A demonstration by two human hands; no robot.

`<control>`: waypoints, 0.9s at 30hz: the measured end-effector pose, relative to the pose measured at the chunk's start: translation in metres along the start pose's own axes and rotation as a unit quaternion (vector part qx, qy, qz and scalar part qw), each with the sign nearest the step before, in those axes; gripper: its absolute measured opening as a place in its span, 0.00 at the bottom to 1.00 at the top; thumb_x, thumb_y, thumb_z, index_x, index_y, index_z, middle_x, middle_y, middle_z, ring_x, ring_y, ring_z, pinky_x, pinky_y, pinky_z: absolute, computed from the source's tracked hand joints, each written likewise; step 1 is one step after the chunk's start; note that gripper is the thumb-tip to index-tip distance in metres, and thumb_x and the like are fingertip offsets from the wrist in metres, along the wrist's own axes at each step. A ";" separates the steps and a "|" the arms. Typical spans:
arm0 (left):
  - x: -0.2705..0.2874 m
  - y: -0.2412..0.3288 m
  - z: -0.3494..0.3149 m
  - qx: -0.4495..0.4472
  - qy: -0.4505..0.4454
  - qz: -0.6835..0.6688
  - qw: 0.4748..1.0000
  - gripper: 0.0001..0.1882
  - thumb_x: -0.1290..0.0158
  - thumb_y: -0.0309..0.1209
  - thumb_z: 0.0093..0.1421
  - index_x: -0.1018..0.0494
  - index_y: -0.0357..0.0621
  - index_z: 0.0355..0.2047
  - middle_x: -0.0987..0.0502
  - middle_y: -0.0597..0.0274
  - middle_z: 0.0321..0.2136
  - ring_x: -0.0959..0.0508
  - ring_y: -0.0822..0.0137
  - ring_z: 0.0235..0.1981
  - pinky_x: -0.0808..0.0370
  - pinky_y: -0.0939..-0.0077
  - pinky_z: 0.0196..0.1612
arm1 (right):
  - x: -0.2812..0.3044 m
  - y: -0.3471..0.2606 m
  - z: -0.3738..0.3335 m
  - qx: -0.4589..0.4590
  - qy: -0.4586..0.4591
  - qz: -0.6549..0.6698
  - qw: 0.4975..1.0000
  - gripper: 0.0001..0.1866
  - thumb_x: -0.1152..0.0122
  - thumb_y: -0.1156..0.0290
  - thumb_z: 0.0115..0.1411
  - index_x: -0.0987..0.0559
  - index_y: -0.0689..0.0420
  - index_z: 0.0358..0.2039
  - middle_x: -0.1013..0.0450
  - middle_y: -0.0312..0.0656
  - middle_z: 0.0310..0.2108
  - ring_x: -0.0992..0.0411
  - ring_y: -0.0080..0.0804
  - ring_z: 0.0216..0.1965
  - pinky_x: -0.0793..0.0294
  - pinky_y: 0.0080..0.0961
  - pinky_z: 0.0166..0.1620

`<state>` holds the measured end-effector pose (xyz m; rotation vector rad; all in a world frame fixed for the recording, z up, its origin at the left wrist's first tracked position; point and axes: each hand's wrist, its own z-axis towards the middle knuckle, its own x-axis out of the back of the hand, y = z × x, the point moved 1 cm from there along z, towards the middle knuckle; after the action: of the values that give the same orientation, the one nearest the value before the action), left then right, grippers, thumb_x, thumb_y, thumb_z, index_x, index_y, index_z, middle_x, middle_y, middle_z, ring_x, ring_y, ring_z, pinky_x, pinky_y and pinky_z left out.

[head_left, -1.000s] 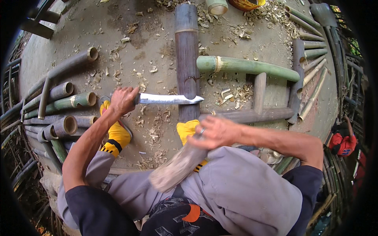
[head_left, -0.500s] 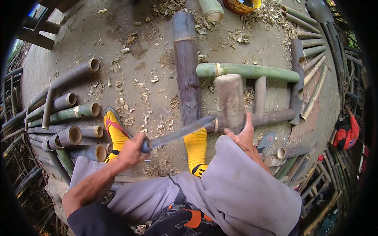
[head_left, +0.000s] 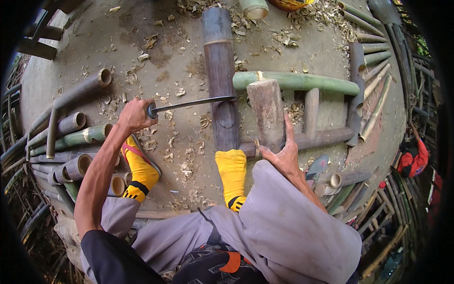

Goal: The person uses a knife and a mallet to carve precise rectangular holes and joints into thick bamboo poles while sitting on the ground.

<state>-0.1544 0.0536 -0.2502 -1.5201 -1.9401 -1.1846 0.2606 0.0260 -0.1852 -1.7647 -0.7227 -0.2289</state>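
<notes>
My left hand (head_left: 134, 115) is closed round the dark handle of a machete (head_left: 191, 103). Its blade reaches to the right across a thick dark bamboo pole (head_left: 219, 61), just above an oval mark cut in the pole's wall. Whether the edge touches the bamboo I cannot tell. My right hand (head_left: 283, 157) grips the lower end of a heavy wooden block (head_left: 267, 111), held tilted just right of the pole. Part of a green bamboo rail (head_left: 321, 85) is hidden behind the block. My foot in a yellow sock (head_left: 231, 175) is at the pole's near end.
The rail and a lower dark bamboo piece (head_left: 326, 140) join the pole to a shorter dark post (head_left: 356, 94). Cut bamboo lengths (head_left: 66, 146) lie stacked at left. Shavings litter the ground. A person in red (head_left: 414, 158) is at far right.
My left hand has moved up and away with the machete, and the blade now crosses the pole higher up. The wooden block in my right hand has shifted slightly left.
</notes>
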 end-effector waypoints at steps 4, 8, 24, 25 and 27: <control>0.007 0.006 0.001 0.003 -0.011 0.009 1.000 0.14 0.43 0.37 0.40 0.27 0.41 0.24 0.26 0.49 0.19 0.24 0.50 0.24 0.27 0.60 0.31 | 0.002 0.005 -0.005 -0.033 -0.012 0.017 0.999 0.55 0.30 0.72 0.42 0.54 0.51 0.67 0.39 0.56 0.58 0.36 0.47 0.57 0.36 0.38 0.59; 0.008 0.009 -0.002 0.015 -0.006 0.032 0.999 0.13 0.43 0.37 0.41 0.28 0.41 0.25 0.26 0.49 0.19 0.24 0.49 0.24 0.27 0.59 0.31 | 0.001 0.011 -0.006 -0.026 -0.014 0.017 0.999 0.55 0.31 0.72 0.42 0.53 0.51 0.67 0.37 0.56 0.57 0.34 0.47 0.56 0.35 0.37 0.58; 0.010 0.005 0.018 -0.019 -0.036 0.007 0.999 0.13 0.46 0.33 0.38 0.26 0.37 0.23 0.25 0.47 0.18 0.24 0.47 0.23 0.26 0.58 0.32 | 0.018 -0.058 0.109 0.121 -0.238 -0.203 0.942 0.53 0.31 0.67 0.43 0.53 0.40 0.67 0.29 0.62 0.37 0.26 0.52 0.36 0.24 0.44 0.46; 0.011 0.000 0.016 -0.024 -0.035 -0.001 0.999 0.12 0.45 0.32 0.37 0.27 0.36 0.22 0.26 0.47 0.17 0.24 0.47 0.22 0.27 0.59 0.31 | 0.021 -0.076 0.115 0.150 -0.240 -0.185 0.941 0.54 0.31 0.66 0.43 0.53 0.42 0.67 0.29 0.62 0.37 0.26 0.51 0.37 0.25 0.43 0.46; 0.013 -0.001 0.015 -0.003 -0.064 -0.014 0.998 0.15 0.45 0.34 0.38 0.24 0.38 0.27 0.24 0.46 0.20 0.23 0.47 0.25 0.25 0.59 0.34 | 0.033 -0.112 0.124 0.298 -0.147 -0.155 0.931 0.53 0.31 0.65 0.43 0.53 0.47 0.67 0.29 0.60 0.40 0.26 0.49 0.40 0.25 0.41 0.46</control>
<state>-0.1569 0.0736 -0.2492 -1.6129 -2.0486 -1.1311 0.1964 0.1694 -0.1192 -1.1077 -1.1527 0.0514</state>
